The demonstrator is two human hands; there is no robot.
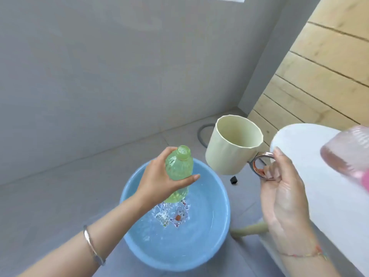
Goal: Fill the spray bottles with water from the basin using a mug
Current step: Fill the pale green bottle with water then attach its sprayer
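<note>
We see the left hand [159, 181], fingers curled round the green bottle [178, 166], holding it tilted over the water-filled basin [217, 242]. Fingers of the right hand [283, 196] hook the ring handle [262, 154] of the cream mug [229, 154], upright beside the bottle.

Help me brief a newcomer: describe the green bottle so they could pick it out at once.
Start at the blue basin of water on the floor. Over its far side, the left hand grips a translucent green bottle. It is the only green thing: the mug in the right hand is cream, the blurred bottle at right pink.
</note>
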